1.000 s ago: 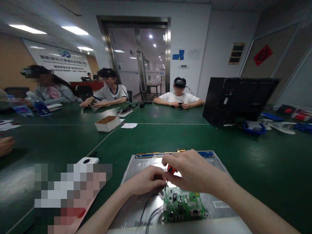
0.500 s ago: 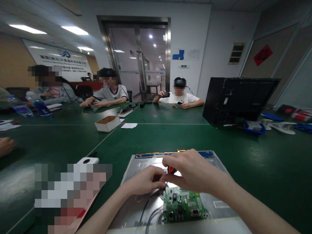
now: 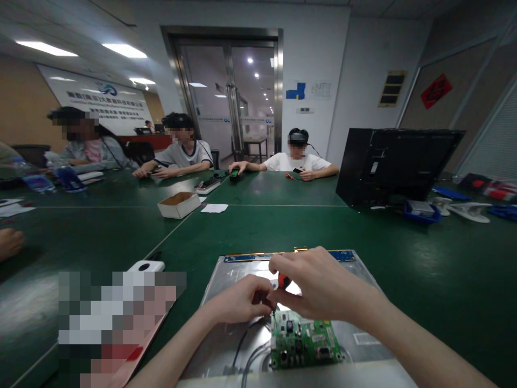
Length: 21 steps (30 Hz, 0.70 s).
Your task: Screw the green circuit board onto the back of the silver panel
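Note:
My right hand (image 3: 323, 283) grips a screwdriver (image 3: 284, 281) by its red and black handle, which stands roughly upright with the tip hidden. Beside it, my left hand (image 3: 242, 298) is closed in a pinch near the upper left corner of a green circuit board (image 3: 302, 342); what its fingertips hold is hidden. The board lies on the silver back of a flat display panel (image 3: 357, 318). A narrow blue circuit strip (image 3: 341, 256) runs along the panel's far edge. Dark cables (image 3: 245, 345) curve over the panel left of the board.
A blurred-out item with a pinkish edge (image 3: 155, 323) lies left of the panel. Farther off are an open white box (image 3: 180, 207), a black monitor (image 3: 396, 167) and a blue tray (image 3: 422, 214). Several people sit around the green table (image 3: 258, 229); another person's hand (image 3: 10, 242) rests at far left.
The screwdriver handle has turned slightly, showing more red; my hands stay in place. Across the table, a person's hand has lowered and reached left to a dark and green object on the table.

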{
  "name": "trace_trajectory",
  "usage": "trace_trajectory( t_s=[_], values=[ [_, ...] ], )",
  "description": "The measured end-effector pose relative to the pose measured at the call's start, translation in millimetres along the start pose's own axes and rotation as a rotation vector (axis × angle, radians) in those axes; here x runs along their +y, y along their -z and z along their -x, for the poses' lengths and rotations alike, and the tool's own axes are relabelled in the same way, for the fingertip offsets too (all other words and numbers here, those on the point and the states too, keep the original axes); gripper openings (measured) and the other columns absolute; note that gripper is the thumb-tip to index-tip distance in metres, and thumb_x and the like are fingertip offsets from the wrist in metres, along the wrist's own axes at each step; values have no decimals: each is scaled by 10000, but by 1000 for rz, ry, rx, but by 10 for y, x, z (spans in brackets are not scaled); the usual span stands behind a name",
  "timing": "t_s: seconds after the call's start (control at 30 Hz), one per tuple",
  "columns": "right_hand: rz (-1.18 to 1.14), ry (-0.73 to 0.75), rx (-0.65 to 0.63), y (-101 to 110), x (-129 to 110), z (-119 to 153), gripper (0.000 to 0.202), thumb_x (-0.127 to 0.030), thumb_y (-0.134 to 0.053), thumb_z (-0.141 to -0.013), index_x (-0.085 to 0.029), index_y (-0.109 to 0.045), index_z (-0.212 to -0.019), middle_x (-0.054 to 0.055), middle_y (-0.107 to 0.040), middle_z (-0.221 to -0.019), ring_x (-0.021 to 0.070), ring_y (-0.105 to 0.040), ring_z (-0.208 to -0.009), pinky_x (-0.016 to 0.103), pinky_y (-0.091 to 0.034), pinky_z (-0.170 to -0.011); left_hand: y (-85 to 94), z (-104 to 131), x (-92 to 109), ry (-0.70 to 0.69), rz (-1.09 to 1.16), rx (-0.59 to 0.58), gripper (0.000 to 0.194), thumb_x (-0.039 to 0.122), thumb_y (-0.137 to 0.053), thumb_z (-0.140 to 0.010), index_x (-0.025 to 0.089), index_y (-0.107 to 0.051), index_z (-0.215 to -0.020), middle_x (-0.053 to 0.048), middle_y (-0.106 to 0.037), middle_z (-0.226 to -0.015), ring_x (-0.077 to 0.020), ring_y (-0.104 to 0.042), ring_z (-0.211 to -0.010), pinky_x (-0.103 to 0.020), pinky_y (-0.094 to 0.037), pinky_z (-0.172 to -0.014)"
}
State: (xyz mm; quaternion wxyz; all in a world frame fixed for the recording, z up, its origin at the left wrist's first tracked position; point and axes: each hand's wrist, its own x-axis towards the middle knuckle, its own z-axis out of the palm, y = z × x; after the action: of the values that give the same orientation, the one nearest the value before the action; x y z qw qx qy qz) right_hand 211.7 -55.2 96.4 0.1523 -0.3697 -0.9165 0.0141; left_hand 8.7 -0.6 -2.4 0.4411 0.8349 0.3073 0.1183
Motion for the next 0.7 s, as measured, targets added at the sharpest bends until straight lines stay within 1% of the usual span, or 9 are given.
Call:
trace_trajectory(
  t_s=[0.1,0.17,0.23,0.27,0.37,0.43,0.53,0.63,0.7],
  values=[
    [14,-10,-3,5,10,-11,182,-371,-577,-909,-196,-532,-883,6,-680,-798,126,-564,-618,263,-182,-497,9,0,41,34,48,6,141,87,-591,-639,163,-603,-757,45,-588,-670,-128,-523,-625,-209,-397,-573],
    [21,-16,-7,6,9,-17,150,-336,-552,-928,-196,-537,-874,1,-676,-782,124,-560,-614,263,-187,-497,11,1,51,53,57,14,175,90,-599,-634,165,-625,-789,35,-609,-705,-136,-540,-651,-215,-413,-591],
    [16,-12,-19,7,1,-17,83,-277,-528,-930,-198,-540,-909,1,-674,-804,122,-554,-616,261,-198,-499,12,2,45,56,47,18,174,92,-603,-633,164,-638,-787,31,-605,-710,-134,-537,-649,-215,-413,-589],
    [10,-8,-22,8,-5,-14,59,-249,-523,-919,-198,-538,-944,6,-673,-827,122,-550,-618,260,-204,-499,11,3,38,55,37,17,154,94,-603,-634,162,-639,-767,31,-596,-701,-130,-529,-637,-214,-409,-584],
    [7,8,-20,17,-19,4,180,-187,-531,-848,-195,-518,-1027,22,-662,-899,122,-537,-623,262,-216,-501,11,5,16,43,-7,8,88,102,-604,-652,159,-630,-713,27,-585,-697,-123,-514,-626,-213,-397,-579],
    [10,33,-20,24,-21,15,178,-178,-532,-818,-201,-519,-995,18,-650,-891,121,-528,-626,261,-215,-502,11,5,7,32,-40,10,84,108,-599,-669,159,-635,-724,22,-592,-721,-127,-518,-645,-210,-389,-578],
    [8,46,-14,25,-14,18,86,-257,-553,-851,-211,-531,-921,2,-639,-823,120,-515,-609,257,-198,-494,11,2,-1,25,-77,11,72,109,-586,-668,158,-627,-701,31,-568,-681,-124,-495,-625,-204,-359,-549],
    [15,3,-15,11,-5,1,150,-359,-571,-896,-214,-548,-866,-7,-653,-767,115,-512,-588,257,-176,-496,6,-3,-16,24,-45,5,97,105,-582,-657,156,-634,-720,27,-582,-691,-133,-515,-640,-209,-376,-562],
    [32,-27,-25,-1,-2,-14,170,-343,-546,-923,-205,-552,-823,-7,-655,-736,108,-505,-575,262,-169,-501,0,-6,-32,34,18,1,159,94,-580,-651,155,-652,-778,14,-617,-739,-148,-555,-684,-216,-414,-598]
  ],
)
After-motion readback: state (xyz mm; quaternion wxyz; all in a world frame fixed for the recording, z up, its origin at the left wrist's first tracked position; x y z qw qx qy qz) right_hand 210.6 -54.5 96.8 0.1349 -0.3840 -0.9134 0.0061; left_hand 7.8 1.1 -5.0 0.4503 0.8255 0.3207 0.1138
